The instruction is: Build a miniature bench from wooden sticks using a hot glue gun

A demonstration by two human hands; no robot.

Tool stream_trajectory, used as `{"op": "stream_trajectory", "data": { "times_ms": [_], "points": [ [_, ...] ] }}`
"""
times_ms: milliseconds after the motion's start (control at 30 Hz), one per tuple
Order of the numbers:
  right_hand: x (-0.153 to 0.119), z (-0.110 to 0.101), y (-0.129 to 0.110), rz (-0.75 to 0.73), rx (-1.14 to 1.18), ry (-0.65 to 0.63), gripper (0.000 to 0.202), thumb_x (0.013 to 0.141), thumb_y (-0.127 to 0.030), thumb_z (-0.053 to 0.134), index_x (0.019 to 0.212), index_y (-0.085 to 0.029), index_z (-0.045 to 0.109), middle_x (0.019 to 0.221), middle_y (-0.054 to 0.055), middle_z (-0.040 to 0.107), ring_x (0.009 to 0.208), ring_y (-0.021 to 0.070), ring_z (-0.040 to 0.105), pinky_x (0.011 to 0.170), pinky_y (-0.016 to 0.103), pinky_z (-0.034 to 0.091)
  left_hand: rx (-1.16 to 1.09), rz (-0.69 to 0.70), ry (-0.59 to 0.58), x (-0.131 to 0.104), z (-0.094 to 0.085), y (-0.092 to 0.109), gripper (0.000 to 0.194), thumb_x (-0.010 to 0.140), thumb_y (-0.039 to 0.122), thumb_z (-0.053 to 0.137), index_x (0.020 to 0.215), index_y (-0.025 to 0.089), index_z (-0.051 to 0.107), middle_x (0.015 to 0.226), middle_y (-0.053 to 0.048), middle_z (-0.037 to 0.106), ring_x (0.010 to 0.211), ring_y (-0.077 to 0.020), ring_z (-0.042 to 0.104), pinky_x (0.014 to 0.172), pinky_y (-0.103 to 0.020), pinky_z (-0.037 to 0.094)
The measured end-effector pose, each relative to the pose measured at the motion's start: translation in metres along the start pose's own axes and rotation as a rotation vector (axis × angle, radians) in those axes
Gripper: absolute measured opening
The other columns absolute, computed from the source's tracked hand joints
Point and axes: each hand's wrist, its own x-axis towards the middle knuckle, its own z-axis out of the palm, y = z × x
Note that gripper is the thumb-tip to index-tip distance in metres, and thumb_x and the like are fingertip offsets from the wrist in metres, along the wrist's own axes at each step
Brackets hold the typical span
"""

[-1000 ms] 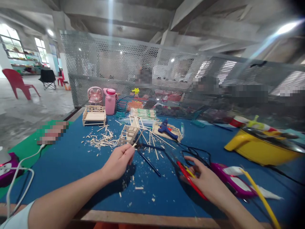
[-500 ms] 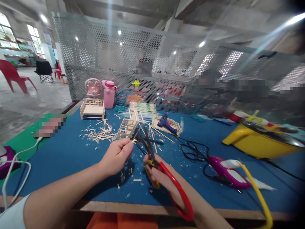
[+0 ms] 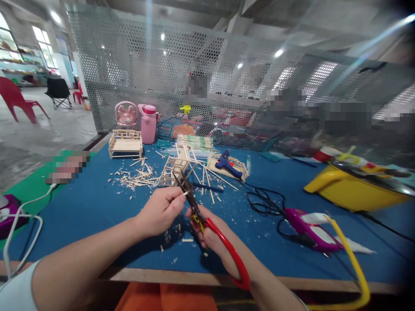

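My left hand (image 3: 162,210) pinches a small pale wooden stick (image 3: 185,194) above the blue table. The stick's tip lies at the blades of scissors (image 3: 192,201) with red and yellow handles. Wrapped round those handles is my right hand (image 3: 210,229). The blades point up and away, slightly apart, and touch or nearly touch the stick. Just beyond them stands a small frame of wooden sticks (image 3: 171,169). Cut stick pieces (image 3: 139,177) are heaped to its left. A few short offcuts (image 3: 187,240) lie below my hands.
A miniature wooden bed (image 3: 126,146) stands at back left beside a pink bottle (image 3: 149,125). A blue glue gun (image 3: 228,165) rests on a stick panel. Right of my hands are black cable coils (image 3: 264,201), a purple-and-white tool (image 3: 313,231) and a yellow pan (image 3: 353,190). Perforated metal (image 3: 129,65) closes the back.
The scissors have moved left and the blades have come closer together, now meeting the stick. My left hand has barely moved. The view has tilted slightly.
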Motion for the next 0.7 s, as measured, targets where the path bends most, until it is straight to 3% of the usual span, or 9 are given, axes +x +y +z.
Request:
{"op": "stream_trajectory", "data": {
  "times_ms": [200,367,533,700],
  "points": [
    [0.007,0.0,0.011,0.003,0.024,-0.011,0.071,0.063,-0.077,0.052,0.104,-0.019,0.054,0.065,-0.001,0.044,0.053,0.0103,0.036,0.047,0.024,0.032,-0.081,-0.003,-0.049,0.0,0.0,0.002,0.031,0.088,0.024,0.034,0.064,0.015,0.052,0.063,0.0,0.055,0.06,-0.0099,0.049,0.06,-0.021,0.038],
    [0.007,0.006,-0.01,0.015,0.0,0.014,0.068,0.067,-0.078,0.046,0.099,-0.02,0.058,0.067,0.001,0.046,0.059,0.0136,0.042,0.055,0.027,0.038,-0.076,0.02,-0.048,0.0,-0.001,0.001,0.033,0.089,0.026,0.033,0.065,0.015,0.054,0.064,-0.001,0.057,0.061,-0.011,0.051,0.062,-0.021,0.04],
    [-0.006,0.015,-0.042,-0.025,-0.039,0.024,0.038,0.081,-0.055,0.048,0.097,-0.021,0.052,0.065,-0.002,0.04,0.057,0.0117,0.034,0.054,0.025,0.033,0.005,0.068,-0.06,-0.001,-0.003,0.001,0.035,0.09,0.025,0.032,0.066,0.016,0.056,0.065,-0.001,0.059,0.061,-0.0113,0.051,0.063,-0.022,0.04],
    [-0.009,0.016,-0.05,-0.041,-0.187,0.075,0.011,0.077,-0.024,0.047,0.087,-0.02,0.049,0.068,-0.002,0.043,0.061,0.0119,0.037,0.057,0.024,0.034,0.066,0.119,-0.059,-0.001,-0.004,0.0,0.035,0.09,0.023,0.032,0.066,0.017,0.056,0.065,0.0,0.059,0.06,-0.0103,0.049,0.062,-0.02,0.038]
  ]
}}
